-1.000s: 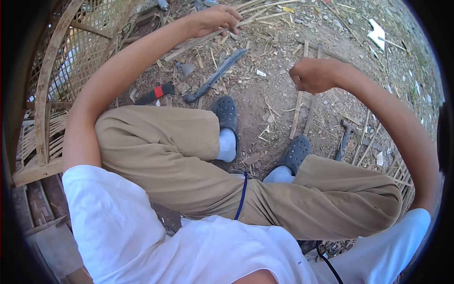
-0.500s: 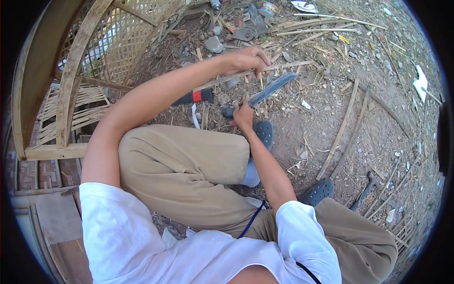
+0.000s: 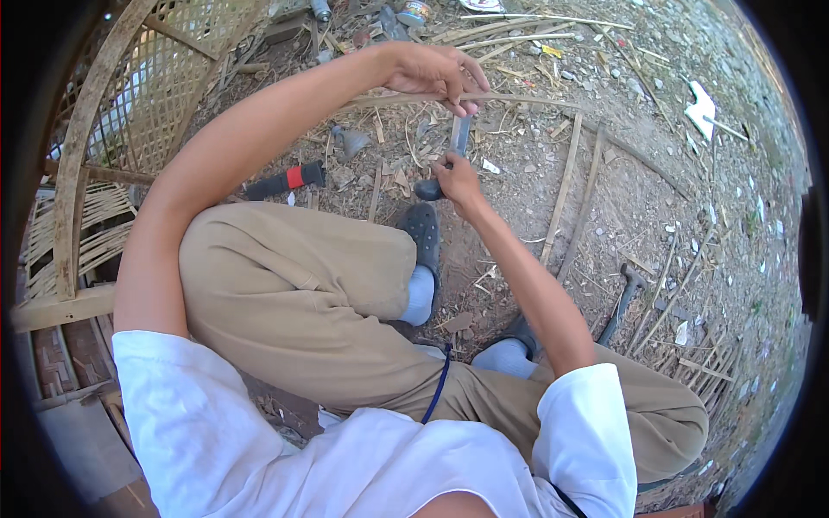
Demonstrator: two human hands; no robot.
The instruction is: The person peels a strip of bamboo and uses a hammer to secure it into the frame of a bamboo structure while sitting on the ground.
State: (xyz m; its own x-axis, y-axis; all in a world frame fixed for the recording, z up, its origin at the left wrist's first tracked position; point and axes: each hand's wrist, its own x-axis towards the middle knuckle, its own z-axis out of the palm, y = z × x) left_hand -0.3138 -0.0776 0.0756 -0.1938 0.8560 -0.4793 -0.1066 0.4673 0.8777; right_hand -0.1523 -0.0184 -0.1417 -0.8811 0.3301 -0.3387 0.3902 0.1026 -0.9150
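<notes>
Dirt ground (image 3: 656, 198); left hand (image 3: 427, 73) outstretched gripping bamboo strip (image 3: 518, 97), right hand (image 3: 456, 177) holding knife (image 3: 449, 155)

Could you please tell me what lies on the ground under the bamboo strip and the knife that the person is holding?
Under the bamboo strip and knife: bare dirt strewn with bamboo shavings. The left hand and right hand cover the ground directly beneath them.

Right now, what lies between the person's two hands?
In the head view, a grey-bladed knife bridges the gap: the right hand grips its dark handle, and the left hand holds a thin bamboo strip against the blade's upper end.
</notes>
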